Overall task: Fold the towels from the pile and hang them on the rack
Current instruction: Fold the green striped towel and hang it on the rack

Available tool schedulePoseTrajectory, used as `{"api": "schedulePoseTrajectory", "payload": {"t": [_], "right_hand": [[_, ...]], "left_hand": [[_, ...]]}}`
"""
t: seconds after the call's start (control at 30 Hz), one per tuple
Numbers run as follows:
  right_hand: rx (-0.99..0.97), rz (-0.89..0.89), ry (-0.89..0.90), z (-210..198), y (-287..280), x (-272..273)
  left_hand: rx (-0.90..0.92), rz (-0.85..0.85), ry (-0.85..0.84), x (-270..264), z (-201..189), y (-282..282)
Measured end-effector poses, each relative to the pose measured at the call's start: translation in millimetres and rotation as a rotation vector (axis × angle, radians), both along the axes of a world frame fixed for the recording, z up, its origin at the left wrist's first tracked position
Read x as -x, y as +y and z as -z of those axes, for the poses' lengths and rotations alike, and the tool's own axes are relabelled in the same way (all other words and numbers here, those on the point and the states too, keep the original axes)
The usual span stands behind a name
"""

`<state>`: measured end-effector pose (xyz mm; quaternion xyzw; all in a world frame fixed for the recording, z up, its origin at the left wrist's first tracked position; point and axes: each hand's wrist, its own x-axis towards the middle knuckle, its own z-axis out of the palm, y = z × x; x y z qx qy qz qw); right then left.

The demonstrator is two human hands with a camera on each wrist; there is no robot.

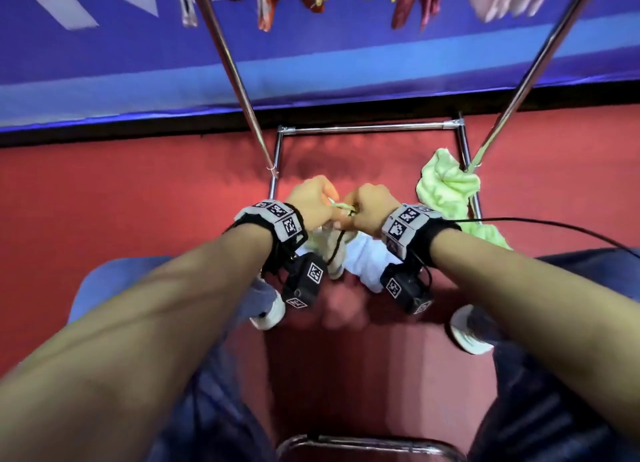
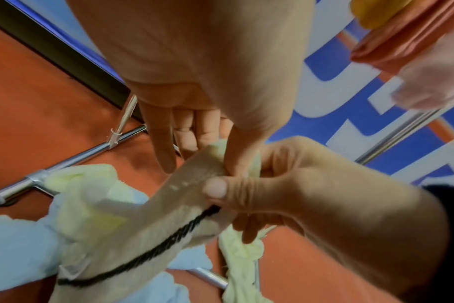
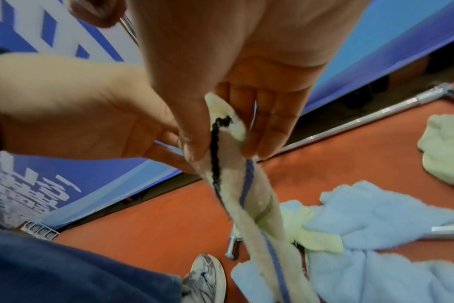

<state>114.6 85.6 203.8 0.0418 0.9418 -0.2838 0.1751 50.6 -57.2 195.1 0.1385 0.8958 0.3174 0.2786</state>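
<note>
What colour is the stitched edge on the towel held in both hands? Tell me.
Black, along the cream towel; the right wrist view shows it best, beside a blue stripe.

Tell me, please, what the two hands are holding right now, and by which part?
Both the left hand and right hand pinch one cream towel at its top corner, by the dark-stitched edge; the rest hangs down.

Surface: a red-orange floor (image 1: 138, 219), bounded at the far side by a black strip below a blue banner wall.
Rack base: chrome tubes of the rack (image 1: 370, 128) are set directly on the floor as a rectangular frame.
Light blue towel (image 3: 371, 215): crumpled on the floor, draped over a base tube.
Pale green towel (image 1: 446, 187): bunched against the right-hand base tube.
Shoes: white sneakers (image 1: 467, 330) are planted on the floor.
Near edge: a curved chrome bar (image 1: 367, 442) is seen.
</note>
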Motion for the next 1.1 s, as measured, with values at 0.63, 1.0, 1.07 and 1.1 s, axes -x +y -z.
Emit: {"api": "schedulePoseTrajectory", "payload": {"t": [0.63,1.0,1.07,1.1], "right_hand": [[0.375,0.825,1.036,-225.2,97.6,-28.4],[0.188,0.91,1.108,-274.9,119.7,-51.3],[0.199,0.9,1.121,-286.9,118.8,-52.2],[0.197,0.888,1.113,-289.0,116.8,-52.9]], "left_hand": [[-0.166,0.182,0.136,-34.4,-125.6,6.9],[-0.275,-0.004,0.403,-13.0,-187.0,-7.0],[-0.299,0.019,0.424,-13.1,-204.6,-5.6],[-0.288,0.037,0.433,-14.0,-210.2,-5.3]]}}
